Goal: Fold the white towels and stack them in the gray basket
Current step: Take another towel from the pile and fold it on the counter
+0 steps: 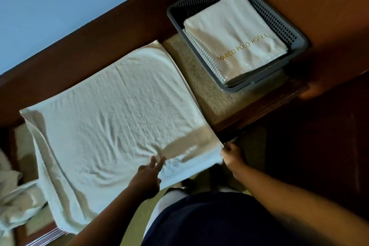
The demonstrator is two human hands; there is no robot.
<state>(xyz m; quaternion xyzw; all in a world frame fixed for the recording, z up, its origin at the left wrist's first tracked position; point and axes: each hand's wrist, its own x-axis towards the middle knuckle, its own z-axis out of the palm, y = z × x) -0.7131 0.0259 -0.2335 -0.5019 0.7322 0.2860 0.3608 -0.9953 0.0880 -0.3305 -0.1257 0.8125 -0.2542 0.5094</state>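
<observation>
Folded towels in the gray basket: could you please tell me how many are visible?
2: the lettered towel on top and a waffle-weave towel beneath it; others may be hidden underneath.

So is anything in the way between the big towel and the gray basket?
No, nothing visible. Only bare tabletop lies between the spread towel and the gray basket, which is open on top with folded towels inside.
</observation>
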